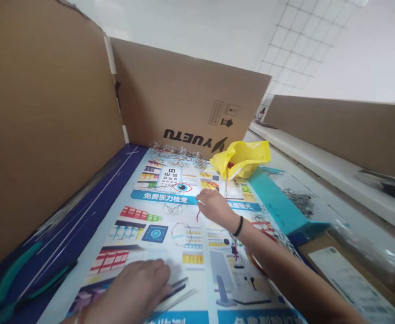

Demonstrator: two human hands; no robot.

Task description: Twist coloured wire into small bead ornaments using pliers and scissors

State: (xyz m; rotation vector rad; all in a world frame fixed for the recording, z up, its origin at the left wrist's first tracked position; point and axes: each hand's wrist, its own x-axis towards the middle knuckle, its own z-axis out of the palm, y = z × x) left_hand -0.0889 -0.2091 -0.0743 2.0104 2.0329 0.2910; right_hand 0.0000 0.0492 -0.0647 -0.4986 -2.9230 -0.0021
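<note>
Brown cardboard (49,135) stands up like walls on the left and at the back, probably so small bits do not roll away. A bright poster (143,216) with an eye chart lies flat on the table as a mat to work on.

The left hand (133,288) lies low and near, palm down, fingers close together. It rests on the poster, and its fingertips touch some thin grey strips (180,288). I think it presses down to keep them from sliding.

The right hand (214,207) is stretched out far ahead, with a black band (238,226) on the wrist. Its fingers are curled down and look like they pinch a red string (198,217). The string hangs in a small loop just under the hand, in the middle of the poster. More red string runs up to a yellow bag (244,157) just behind the hand. The bag is open toward the hand, so it is easy to pull from.

A round wire ring (181,234) lies on the poster between the two hands. A shiny heap of wire (173,153) sits along the back wall. Green pliers (8,279) lie at the left edge, close by the left hand. A teal box (278,207) sits to the right of the arm.
</note>
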